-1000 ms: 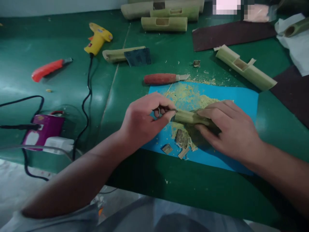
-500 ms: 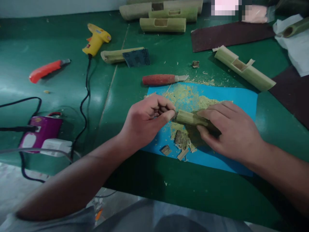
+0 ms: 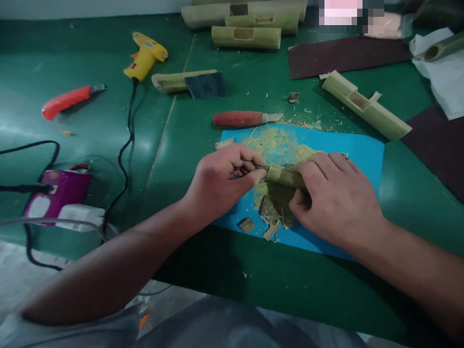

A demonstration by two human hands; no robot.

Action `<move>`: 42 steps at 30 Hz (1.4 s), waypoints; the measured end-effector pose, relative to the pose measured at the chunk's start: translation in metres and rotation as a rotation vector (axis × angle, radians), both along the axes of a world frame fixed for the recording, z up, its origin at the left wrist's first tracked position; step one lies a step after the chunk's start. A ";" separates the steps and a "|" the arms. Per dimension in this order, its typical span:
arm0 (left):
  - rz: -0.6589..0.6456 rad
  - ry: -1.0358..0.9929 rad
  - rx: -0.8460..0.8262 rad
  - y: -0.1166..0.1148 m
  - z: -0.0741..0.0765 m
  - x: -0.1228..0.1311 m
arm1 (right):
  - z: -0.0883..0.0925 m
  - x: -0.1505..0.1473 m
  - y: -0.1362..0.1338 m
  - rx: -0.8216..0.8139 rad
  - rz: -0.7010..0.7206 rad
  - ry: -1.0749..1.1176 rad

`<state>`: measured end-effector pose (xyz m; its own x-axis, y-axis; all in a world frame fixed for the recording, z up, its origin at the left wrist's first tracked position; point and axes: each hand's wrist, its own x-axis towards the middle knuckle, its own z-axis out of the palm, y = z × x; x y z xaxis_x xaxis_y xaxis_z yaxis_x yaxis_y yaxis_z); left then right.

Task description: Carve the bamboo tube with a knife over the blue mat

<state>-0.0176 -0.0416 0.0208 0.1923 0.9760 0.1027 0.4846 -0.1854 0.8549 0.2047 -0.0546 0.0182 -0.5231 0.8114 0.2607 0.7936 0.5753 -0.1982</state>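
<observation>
A purple power block (image 3: 70, 186) sits at nine o'clock from the middle of the blue sheet (image 3: 366, 154), a red cutter (image 3: 67, 101) above it toward ten. A yellow glue gun (image 3: 145, 55) lies between ten and eleven, near a bamboo strip (image 3: 168, 83) with a dark square (image 3: 205, 85) leaning against it. The person's left hand (image 3: 224, 174) is nearly closed, thumb and forefinger pinching a dark scrap (image 3: 266, 171), mostly hidden, at the left end of a short bamboo piece (image 3: 286, 176). Beyond, at eleven, lie a red-handled knife (image 3: 237, 119), set down, and bamboo tubes (image 3: 264, 39), their windows already cut. Pale dust (image 3: 268, 137) and broken chips (image 3: 268, 207) on the sheet suggest plenty of material has come off. The bamboo piece lies just above the sheet's middle, partly covered by the right hand (image 3: 333, 198), whose curled fingers and thumb grip it. Its visible left end looks trimmed; no window shows on the part in view, and its covered end cannot be judged. Work on it appears unfinished. At one o'clock, a notched tube (image 3: 386, 115) has a sliver standing at its opening, apparently awaiting cleanup.
</observation>
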 end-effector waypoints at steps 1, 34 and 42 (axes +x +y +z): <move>-0.001 0.012 -0.004 0.000 0.000 0.000 | 0.000 0.000 0.000 0.000 -0.001 0.004; -0.044 -0.035 -0.039 -0.003 0.006 0.010 | -0.012 0.008 0.012 -0.082 0.084 0.135; -0.011 0.068 0.011 -0.002 0.006 0.010 | -0.011 0.008 0.012 -0.091 0.096 0.148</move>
<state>-0.0080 -0.0438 0.0272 0.2103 0.9726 0.0994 0.5396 -0.2003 0.8178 0.2128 -0.0427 0.0069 -0.5604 0.7835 0.2686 0.6945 0.6212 -0.3630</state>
